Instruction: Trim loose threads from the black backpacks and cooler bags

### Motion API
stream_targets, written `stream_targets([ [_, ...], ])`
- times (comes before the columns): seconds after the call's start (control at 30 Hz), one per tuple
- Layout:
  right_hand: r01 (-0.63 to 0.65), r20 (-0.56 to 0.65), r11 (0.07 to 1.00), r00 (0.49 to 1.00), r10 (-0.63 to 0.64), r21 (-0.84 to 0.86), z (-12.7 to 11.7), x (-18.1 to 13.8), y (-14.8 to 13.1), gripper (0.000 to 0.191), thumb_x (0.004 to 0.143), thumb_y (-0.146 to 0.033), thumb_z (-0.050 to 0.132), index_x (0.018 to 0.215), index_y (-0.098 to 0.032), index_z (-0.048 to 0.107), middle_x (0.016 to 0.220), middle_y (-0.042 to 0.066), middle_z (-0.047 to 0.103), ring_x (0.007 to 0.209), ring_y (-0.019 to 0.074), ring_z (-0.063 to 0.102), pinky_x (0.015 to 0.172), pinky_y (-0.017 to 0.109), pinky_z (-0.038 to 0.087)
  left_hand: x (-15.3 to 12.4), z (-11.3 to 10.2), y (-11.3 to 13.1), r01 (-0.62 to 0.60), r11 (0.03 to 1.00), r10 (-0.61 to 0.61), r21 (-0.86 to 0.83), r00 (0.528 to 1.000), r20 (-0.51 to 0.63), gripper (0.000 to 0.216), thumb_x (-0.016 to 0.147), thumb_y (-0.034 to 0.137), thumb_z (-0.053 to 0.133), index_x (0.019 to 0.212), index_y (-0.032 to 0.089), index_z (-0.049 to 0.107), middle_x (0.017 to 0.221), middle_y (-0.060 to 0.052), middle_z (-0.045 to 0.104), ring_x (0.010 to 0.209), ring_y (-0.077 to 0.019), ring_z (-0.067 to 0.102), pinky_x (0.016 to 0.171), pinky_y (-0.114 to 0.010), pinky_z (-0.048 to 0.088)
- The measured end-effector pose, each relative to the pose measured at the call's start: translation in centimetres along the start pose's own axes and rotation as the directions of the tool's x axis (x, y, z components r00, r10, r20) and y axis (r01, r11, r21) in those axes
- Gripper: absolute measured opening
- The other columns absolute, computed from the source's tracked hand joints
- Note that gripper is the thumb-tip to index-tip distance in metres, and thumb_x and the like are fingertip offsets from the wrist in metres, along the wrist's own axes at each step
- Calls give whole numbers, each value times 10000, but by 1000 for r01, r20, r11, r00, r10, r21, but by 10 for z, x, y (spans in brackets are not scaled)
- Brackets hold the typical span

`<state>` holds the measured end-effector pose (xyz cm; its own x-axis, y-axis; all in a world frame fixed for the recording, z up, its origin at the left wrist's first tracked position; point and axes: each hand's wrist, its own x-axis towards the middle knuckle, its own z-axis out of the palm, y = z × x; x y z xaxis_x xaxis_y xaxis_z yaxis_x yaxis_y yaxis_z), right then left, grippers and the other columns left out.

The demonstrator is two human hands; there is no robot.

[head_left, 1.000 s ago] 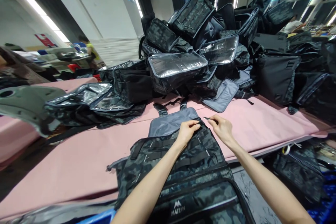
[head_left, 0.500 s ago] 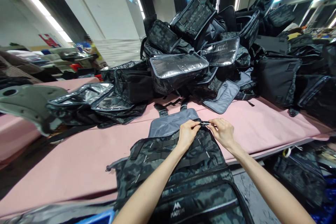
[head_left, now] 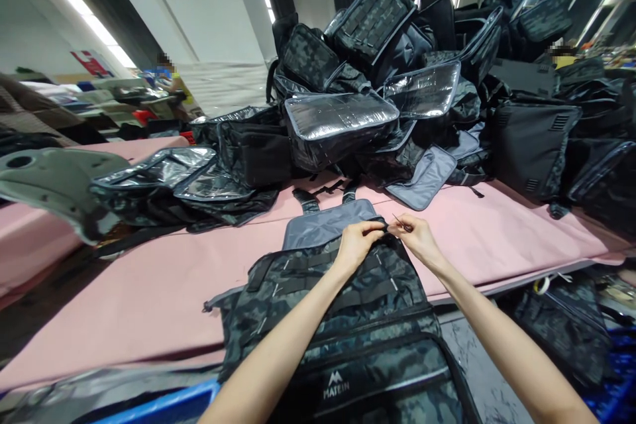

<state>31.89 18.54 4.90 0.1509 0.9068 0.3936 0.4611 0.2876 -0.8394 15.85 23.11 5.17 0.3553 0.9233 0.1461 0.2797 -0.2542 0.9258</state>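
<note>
A dark camouflage backpack [head_left: 342, 318] with a white logo lies flat on the pink table [head_left: 149, 291], its grey back panel [head_left: 322, 228] pointing away from me. My left hand [head_left: 358, 243] pinches the fabric at the bag's upper edge. My right hand [head_left: 414, 236] is closed right beside it, gripping a thin dark tool [head_left: 399, 221], perhaps small snips, whose tip meets the spot the left hand holds.
A tall heap of similar bags [head_left: 387, 79] with silver foil linings fills the far side of the table. More open bags [head_left: 169, 185] lie at the left. A blue crate edge [head_left: 163, 404] sits below the near table edge. People work at distant tables.
My right hand moved in from the right until it met the left at the bag's upper edge. The bag itself has stayed in place.
</note>
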Motion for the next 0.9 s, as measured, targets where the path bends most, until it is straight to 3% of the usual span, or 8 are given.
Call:
stream_targets([
  [0.1,137,62,968,990,-127,-209,-12,-9,-1,139,758,-218,538,778,-179,670,763,34,621,699,142,565,616,230,391,-7,-11,-3,-61,969,72,240,997,-39,251,728,154,579,957,194,673,908,-28,643,757,-144,582,770,-275,445],
  [0.23,278,299,888,939,-171,-367,-24,-17,4,207,764,-146,500,808,-218,689,752,19,647,664,128,590,566,210,390,-14,-9,-15,-154,830,73,536,983,168,168,735,307,624,854,201,679,875,-37,607,871,-190,563,789,-298,436],
  [0.33,184,186,949,973,-139,-256,-29,-17,7,172,797,-255,525,820,-195,684,791,39,676,736,162,625,646,242,455,-16,4,-17,-182,787,49,590,971,233,132,773,295,581,804,211,678,819,-24,597,849,-179,565,763,-278,435],
  [0.43,73,66,980,996,-61,-188,-35,-15,9,230,761,-383,572,793,-182,678,840,57,694,784,201,639,709,293,493,-11,0,-11,-172,770,61,615,979,196,180,821,264,509,763,218,673,819,-17,597,841,-164,565,766,-264,428],
  [0.53,-46,-17,987,999,44,-151,-41,-15,11,261,710,-418,583,780,-185,677,838,54,703,799,222,650,755,336,512,-4,-46,-10,-75,733,57,676,997,50,228,854,227,432,862,204,659,941,-52,582,919,-190,544,839,-314,409],
  [0.67,-135,-63,980,990,126,-148,-36,-15,9,338,672,-465,582,843,-186,667,883,68,704,829,248,653,770,369,514,-27,-141,-27,125,683,15,719,983,-185,389,822,97,394,1188,151,515,1167,-128,499,1069,-240,473,921,-394,353],
  [0.77,-88,77,960,991,112,-265,-10,-13,-7,438,668,-519,598,981,-215,635,968,71,688,887,265,639,770,371,499,-62,-183,-48,82,693,-40,716,996,-75,320,805,194,507,1115,199,586,1029,-60,591,933,-196,544,837,-308,407],
  [0.9,6,377,925,914,149,-380,48,-13,-42,447,736,-507,550,1105,-254,549,998,58,673,840,235,643,723,339,475,-95,-182,-70,-39,708,-53,705,993,108,143,692,305,683,821,244,692,864,1,646,868,-185,550,791,-280,392],
])
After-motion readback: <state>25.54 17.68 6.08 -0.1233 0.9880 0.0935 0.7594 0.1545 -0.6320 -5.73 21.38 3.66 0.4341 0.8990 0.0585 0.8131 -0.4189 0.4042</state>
